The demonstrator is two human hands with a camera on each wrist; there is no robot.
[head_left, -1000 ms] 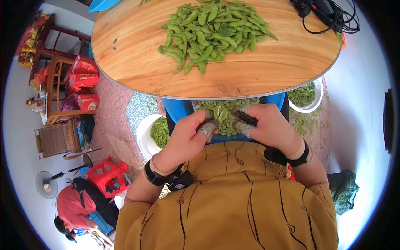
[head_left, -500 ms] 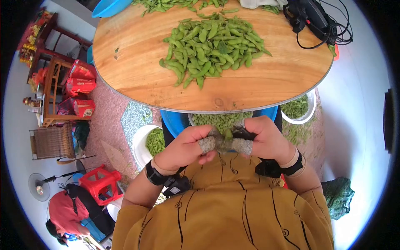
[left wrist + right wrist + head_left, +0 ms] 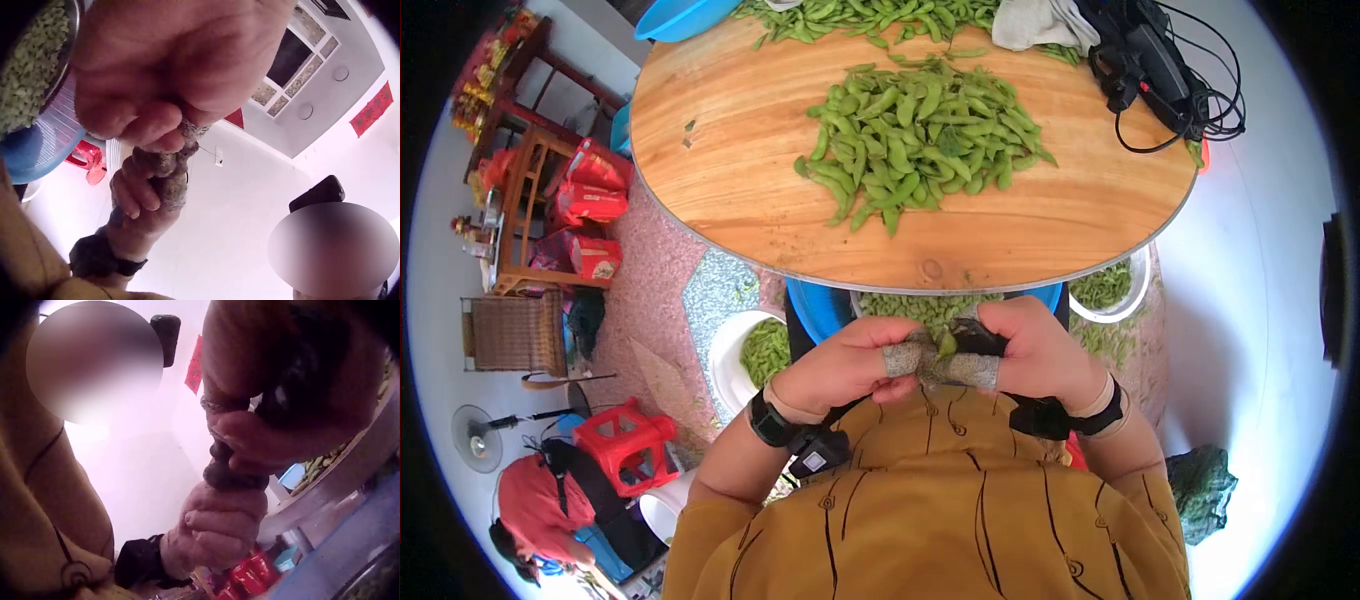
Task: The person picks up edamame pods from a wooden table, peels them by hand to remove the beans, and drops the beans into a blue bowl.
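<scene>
My left hand (image 3: 845, 362) and right hand (image 3: 1045, 352) meet in front of the shirt, fingertips together. Between them they pinch a green soybean pod (image 3: 946, 346), mostly hidden by the fingers. Grey wrapping (image 3: 975, 371) covers thumbs and fingertips, and something dark shows at the right fingers. Just beyond the hands, under the table edge, a bowl of shelled green beans (image 3: 925, 306) sits over a blue basin (image 3: 815, 312). The left wrist view shows these beans (image 3: 31, 72) beside the left hand (image 3: 181, 56). In the right wrist view, the right hand (image 3: 281, 394) is dark and close.
A heap of soybean pods (image 3: 925, 140) lies on the round wooden table (image 3: 730, 190). More pods, a pale cloth (image 3: 1040, 25) and a black device with cables (image 3: 1150, 75) are farther back. White buckets (image 3: 725, 365) flank me. Another person (image 3: 545, 510) sits near a red stool (image 3: 628, 445).
Both hands have drawn back toward the body, away from the bean bowl, and closed together around a pod. The head view has shifted, showing more of the table's far side.
</scene>
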